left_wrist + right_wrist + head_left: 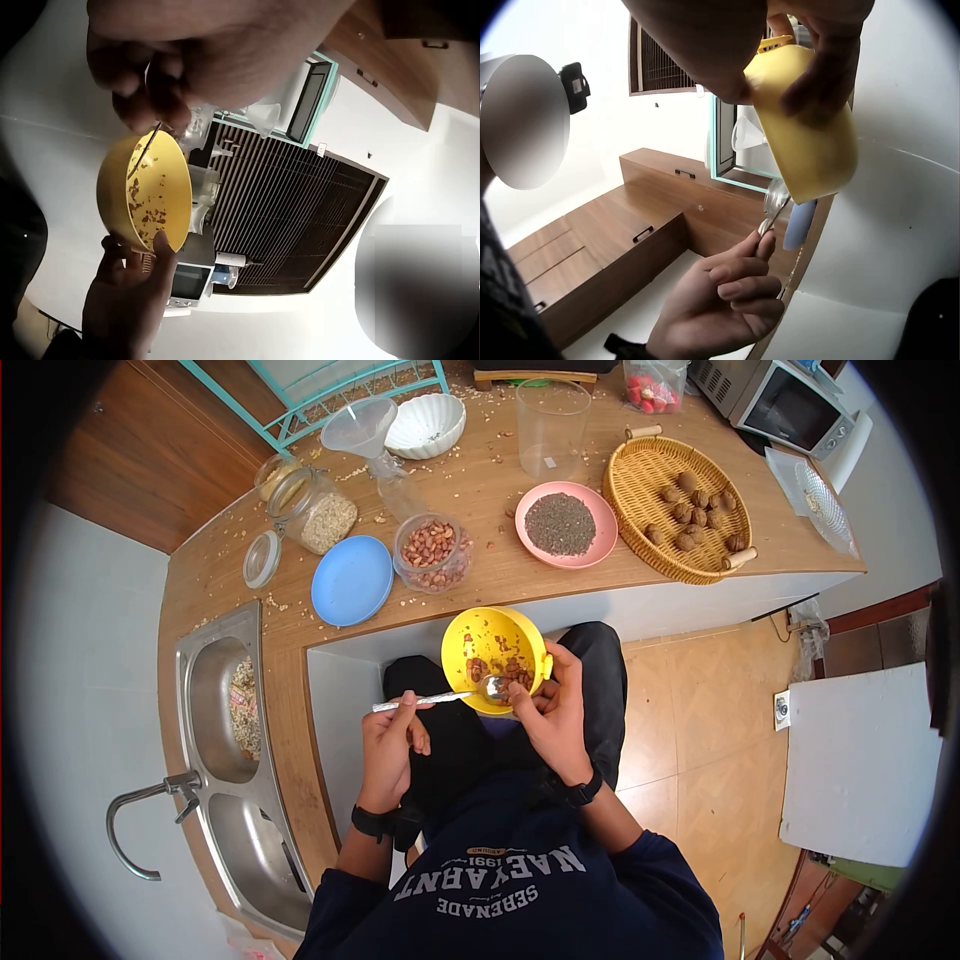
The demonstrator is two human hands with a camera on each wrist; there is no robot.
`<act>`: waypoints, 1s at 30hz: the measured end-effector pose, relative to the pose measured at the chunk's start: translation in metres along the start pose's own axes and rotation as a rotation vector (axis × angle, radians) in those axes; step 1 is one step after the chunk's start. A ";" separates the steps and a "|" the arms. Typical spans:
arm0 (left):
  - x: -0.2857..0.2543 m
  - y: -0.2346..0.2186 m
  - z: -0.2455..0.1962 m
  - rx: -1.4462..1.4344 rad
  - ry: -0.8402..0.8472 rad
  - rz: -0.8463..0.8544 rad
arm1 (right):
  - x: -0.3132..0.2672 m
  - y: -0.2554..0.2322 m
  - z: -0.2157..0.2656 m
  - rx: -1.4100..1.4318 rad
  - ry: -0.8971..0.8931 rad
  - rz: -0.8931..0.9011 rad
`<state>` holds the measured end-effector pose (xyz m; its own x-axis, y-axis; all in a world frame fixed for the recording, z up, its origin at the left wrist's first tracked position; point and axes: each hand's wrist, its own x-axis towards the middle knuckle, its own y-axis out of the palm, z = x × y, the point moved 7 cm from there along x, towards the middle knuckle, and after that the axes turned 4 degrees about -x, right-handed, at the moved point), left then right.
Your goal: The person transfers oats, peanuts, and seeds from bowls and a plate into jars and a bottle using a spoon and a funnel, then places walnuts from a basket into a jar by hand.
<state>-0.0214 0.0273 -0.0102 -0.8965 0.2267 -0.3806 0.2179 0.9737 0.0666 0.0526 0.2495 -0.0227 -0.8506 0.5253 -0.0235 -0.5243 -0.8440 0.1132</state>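
My left hand (388,748) pinches the handle of a metal spoon (430,700) between thumb and fingers. The spoon's bowl end (493,687) lies inside a yellow bowl (462,628), among reddish-brown nut pieces (512,668) that also dot its inner wall. Gripping that bowl by its right side is my right hand (558,725), its thumb over the rim. In the left wrist view the yellow bowl (112,184) tilts, showing scattered bits inside. From the right wrist view, the fingers (810,94) of my right hand wrap its outer wall; the spoon's tip is hidden there.
Along the counter stand a blue plate (352,582), a jar of red-skinned peanuts (432,550), a pink plate (606,530) of dark seeds and a wicker tray (640,480) with walnuts. An oat jar (325,515) and a steel sink (215,790) are at left.
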 end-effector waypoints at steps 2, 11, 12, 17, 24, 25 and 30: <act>0.004 0.008 0.014 -0.150 -0.076 0.039 | 0.000 0.002 0.002 -0.102 -0.035 0.021; 0.010 0.029 0.006 -0.395 -0.045 0.039 | 0.003 0.004 0.003 0.012 -0.011 0.067; 0.010 0.027 0.001 -0.370 0.003 0.016 | 0.004 0.005 0.002 0.013 -0.011 0.068; 0.012 0.021 0.003 -0.352 -0.030 -0.012 | 0.006 0.009 -0.013 0.215 0.146 0.075; 0.023 0.010 -0.014 -0.402 -0.050 -0.035 | 0.016 0.003 -0.019 0.227 0.159 0.052; 0.027 0.010 -0.022 -0.405 -0.047 -0.037 | 0.017 0.002 -0.019 0.197 0.166 0.054; 0.048 -0.014 -0.067 -0.374 0.106 -0.129 | 0.021 0.001 -0.017 0.183 0.154 0.048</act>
<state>-0.0936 0.0260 0.0321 -0.9462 0.0842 -0.3124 -0.0370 0.9311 0.3630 0.0332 0.2581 -0.0403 -0.8778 0.4505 -0.1628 -0.4790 -0.8266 0.2954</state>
